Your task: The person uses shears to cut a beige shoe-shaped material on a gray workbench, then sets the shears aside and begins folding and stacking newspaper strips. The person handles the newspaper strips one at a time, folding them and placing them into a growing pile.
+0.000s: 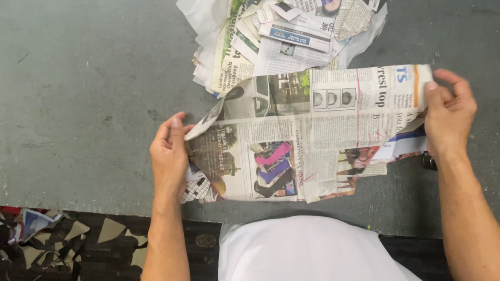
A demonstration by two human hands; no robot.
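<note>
Both hands hold a folded newspaper sheet stretched between them just above the grey bench: the left hand has its fingers curled shut on the sheet's left edge, and the right hand pinches the right edge, thumb on top. Just beyond the fingers lies a heap of folded newspaper pieces (partly on a white plastic bag). Paper scraps litter the floor left of the left forearm.

Showing no packages, labels, signs or screens anywhere (only printed newspaper sheets lying about, none of them packaging).
</note>
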